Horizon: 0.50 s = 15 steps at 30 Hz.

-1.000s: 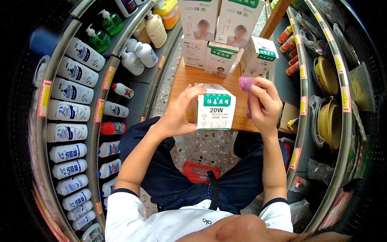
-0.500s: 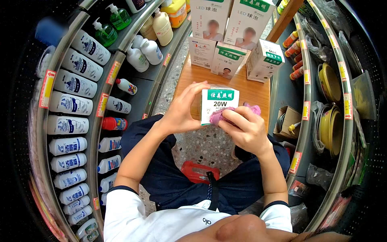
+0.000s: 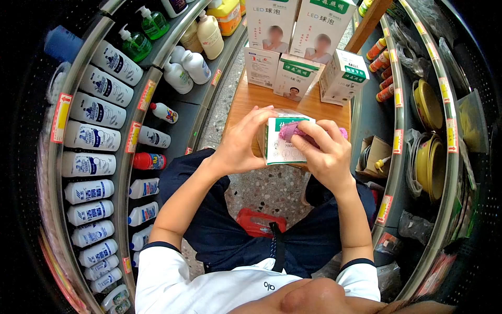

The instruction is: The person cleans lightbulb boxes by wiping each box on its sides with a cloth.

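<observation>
My left hand [image 3: 242,139] grips a white and green light bulb box [image 3: 277,148] by its left side, thumb near the bottom and fingers along the top edge. A purple cloth [image 3: 307,132] is bunched in my right hand [image 3: 328,157], which presses it against the upper part of the box's printed face. Cloth and fingers cover much of the green label and the lettering. The box is held above the near end of a wooden bench [image 3: 238,112]. Farther along the bench stand more LED bulb boxes, including a small one [image 3: 295,78] and a 20W one [image 3: 344,78].
On the left, shelves hold rows of white bottles [image 3: 93,135] and green pump bottles [image 3: 137,44]. The right shelves carry orange-capped cans [image 3: 376,48], yellow round pans [image 3: 431,167] and a cardboard carton [image 3: 374,154]. A red plastic object [image 3: 260,222] is on the floor between my legs.
My right hand has moved the cloth up the box face, from the lower right onto the green label. The box has shifted slightly right and turned a little.
</observation>
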Motion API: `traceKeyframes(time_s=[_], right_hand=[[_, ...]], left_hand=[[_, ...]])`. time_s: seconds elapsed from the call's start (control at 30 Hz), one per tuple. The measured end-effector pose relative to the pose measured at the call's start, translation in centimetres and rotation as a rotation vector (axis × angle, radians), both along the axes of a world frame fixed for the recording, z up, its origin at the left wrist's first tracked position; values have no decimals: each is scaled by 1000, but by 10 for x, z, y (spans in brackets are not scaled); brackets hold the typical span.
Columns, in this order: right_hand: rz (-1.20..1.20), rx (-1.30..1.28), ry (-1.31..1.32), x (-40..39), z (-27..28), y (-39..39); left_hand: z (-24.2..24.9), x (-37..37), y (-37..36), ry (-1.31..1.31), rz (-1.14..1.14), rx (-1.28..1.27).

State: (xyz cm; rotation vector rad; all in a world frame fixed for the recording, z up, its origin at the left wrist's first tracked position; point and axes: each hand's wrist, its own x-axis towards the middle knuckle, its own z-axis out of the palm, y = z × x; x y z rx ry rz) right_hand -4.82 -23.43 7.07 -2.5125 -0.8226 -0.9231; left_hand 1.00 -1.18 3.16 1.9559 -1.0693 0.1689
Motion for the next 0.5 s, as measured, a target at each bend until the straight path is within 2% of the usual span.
traceKeyframes(time_s=[0.3, 0.43, 0.5], right_hand=[[-218, 127, -55, 15, -2, -7], [-175, 365, -72, 18, -2, -16], [-68, 336, -46, 8, 5, -16]], left_hand=[[-2, -1, -1, -26, -46, 33], [0, -1, 0, -1, -18, 28], [2, 0, 1, 19, 2, 34]])
